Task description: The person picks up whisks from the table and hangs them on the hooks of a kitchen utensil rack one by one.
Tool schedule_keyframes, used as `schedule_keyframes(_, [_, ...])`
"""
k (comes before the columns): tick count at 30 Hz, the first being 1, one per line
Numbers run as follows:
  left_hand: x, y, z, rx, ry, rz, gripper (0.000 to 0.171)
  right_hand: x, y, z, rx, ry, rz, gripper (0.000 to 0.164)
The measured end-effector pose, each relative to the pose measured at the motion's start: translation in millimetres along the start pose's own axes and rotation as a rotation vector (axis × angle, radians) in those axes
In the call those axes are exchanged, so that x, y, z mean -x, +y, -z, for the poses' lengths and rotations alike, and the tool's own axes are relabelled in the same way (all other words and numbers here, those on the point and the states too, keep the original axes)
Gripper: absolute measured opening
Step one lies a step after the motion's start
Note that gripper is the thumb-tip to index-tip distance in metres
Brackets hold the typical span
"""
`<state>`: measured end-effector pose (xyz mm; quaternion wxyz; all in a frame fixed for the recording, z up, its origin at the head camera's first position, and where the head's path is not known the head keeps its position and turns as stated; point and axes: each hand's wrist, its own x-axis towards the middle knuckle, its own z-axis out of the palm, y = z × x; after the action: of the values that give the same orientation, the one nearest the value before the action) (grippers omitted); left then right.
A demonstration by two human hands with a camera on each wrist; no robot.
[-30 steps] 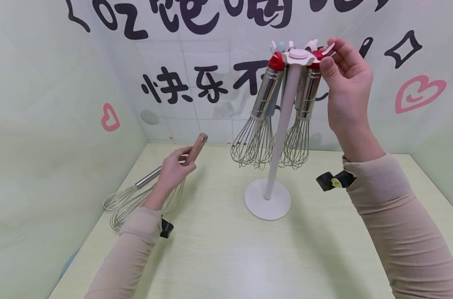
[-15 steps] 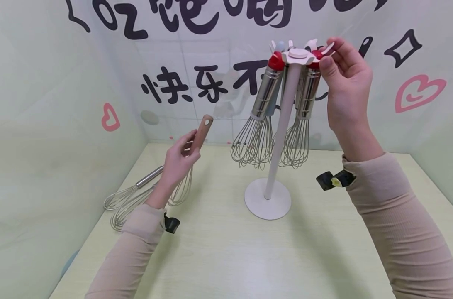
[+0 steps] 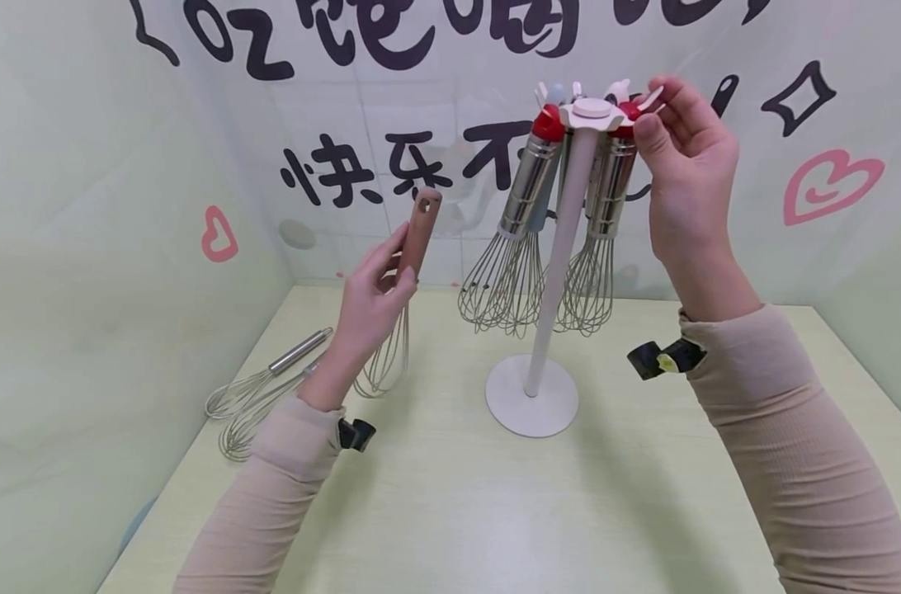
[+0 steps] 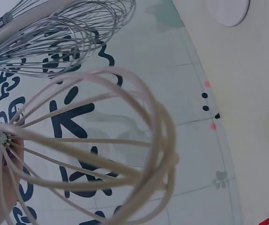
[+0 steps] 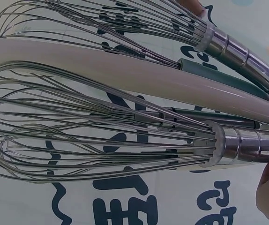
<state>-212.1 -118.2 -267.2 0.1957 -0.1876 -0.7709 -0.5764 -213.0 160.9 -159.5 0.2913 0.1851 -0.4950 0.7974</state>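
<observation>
In the head view my left hand (image 3: 372,301) grips a whisk by its brown handle (image 3: 421,231), raised over the table with its holed end up. Its pale wire loops (image 4: 158,140) hang below and fill the left wrist view. My right hand (image 3: 694,165) pinches a white hook (image 3: 651,97) at the top right of a white rotating stand (image 3: 558,272). Right beside those fingers hangs a red-topped steel-handled whisk (image 3: 610,186). Another red-topped whisk (image 3: 528,181) hangs on the stand's left, with several more partly hidden behind the pole (image 5: 101,70).
Two steel whisks (image 3: 294,353) lie on the table (image 3: 450,503) at the left, partly behind my left forearm. The stand's round base (image 3: 532,417) sits mid-table. A printed backdrop (image 3: 421,223) rises at the table's back edge, with pale walls at both sides.
My left hand has lifted the brown-handled whisk up and to the right, toward the stand. My right hand stays at the hook.
</observation>
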Motion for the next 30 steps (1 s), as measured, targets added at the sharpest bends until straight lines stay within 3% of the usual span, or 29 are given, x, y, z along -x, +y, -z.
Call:
schedule_keyframes(6, [-3.0,21.3,-5.6,0.007,-0.012,-0.095,0.053,-0.6,-0.7,0.5,-0.003,0.004,0.006,0.019])
schedule_keyframes(11, [-5.7,30.2,-9.6,0.022,-0.018,-0.138,0.052,-0.7,-0.5,0.2,-0.015,0.016,-0.003,0.018])
schedule_keyframes(30, [-14.4,57.2,-17.4,0.125,-0.032,-0.167,0.050,0.4,0.0,-3.2,0.010,0.012,0.027,0.017])
